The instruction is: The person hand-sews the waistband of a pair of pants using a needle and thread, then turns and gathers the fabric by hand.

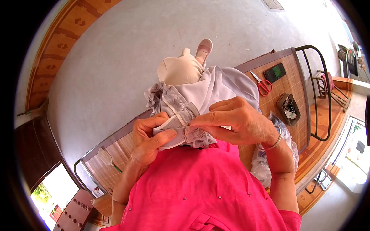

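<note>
Grey trousers (219, 84) lie across my lap, their gathered waistband (179, 107) bunched up in front of the pink top. My left hand (150, 138) pinches the waistband's edge between thumb and fingers. From the right, my right hand (235, 119) reaches to the same waistband, its thumb and forefinger pressed together on the cloth near a seam. Whether a small item sits between those fingertips cannot be made out.
On the mat-topped bench (283, 84) at the right are red-handled scissors (263, 86), a phone (274, 72), a dark box of small items (288, 109) and a plastic bag (262, 169). A fly swatter (108, 159) lies at the left.
</note>
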`<state>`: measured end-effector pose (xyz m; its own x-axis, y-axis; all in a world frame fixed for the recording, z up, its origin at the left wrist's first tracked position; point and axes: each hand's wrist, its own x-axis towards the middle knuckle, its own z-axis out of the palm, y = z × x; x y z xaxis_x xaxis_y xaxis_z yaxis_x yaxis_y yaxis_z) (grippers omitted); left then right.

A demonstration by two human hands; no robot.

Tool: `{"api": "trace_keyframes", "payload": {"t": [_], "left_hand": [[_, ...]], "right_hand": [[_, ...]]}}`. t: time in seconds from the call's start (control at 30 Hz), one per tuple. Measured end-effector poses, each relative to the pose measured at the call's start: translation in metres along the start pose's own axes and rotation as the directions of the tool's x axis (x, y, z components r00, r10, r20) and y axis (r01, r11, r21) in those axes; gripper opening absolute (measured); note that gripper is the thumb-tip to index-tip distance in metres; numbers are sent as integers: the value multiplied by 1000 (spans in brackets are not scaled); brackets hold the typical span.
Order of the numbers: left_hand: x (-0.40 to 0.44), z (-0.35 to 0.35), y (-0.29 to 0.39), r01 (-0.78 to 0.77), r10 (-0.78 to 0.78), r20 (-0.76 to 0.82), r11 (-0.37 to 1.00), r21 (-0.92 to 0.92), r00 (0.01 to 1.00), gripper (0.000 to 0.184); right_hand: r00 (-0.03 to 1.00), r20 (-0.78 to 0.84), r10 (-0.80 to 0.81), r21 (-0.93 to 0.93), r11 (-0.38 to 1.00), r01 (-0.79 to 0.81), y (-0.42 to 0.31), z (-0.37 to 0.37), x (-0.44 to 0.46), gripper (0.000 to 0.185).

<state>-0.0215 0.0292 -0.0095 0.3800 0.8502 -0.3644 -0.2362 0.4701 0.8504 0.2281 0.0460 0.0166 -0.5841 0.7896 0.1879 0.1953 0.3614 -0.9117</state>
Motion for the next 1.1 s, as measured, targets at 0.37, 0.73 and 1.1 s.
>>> {"api": "trace_keyframes", "payload": {"t": [0.37, 0.73, 1.1], "left_hand": [[-1, -1, 0, -7, 7, 20, 1000, -16, 1000, 10], [0, 1, 1, -2, 2, 12, 999, -37, 1000, 9], [0, -2, -1, 43, -43, 13, 998, -35, 999, 14]], "right_hand": [[999, -23, -44, -40, 998, 44, 1, 4, 0, 25], [999, -49, -12, 32, 999, 14, 3, 6, -2, 23], [1000, 5, 17, 12, 1000, -17, 2, 3, -3, 26]]}}
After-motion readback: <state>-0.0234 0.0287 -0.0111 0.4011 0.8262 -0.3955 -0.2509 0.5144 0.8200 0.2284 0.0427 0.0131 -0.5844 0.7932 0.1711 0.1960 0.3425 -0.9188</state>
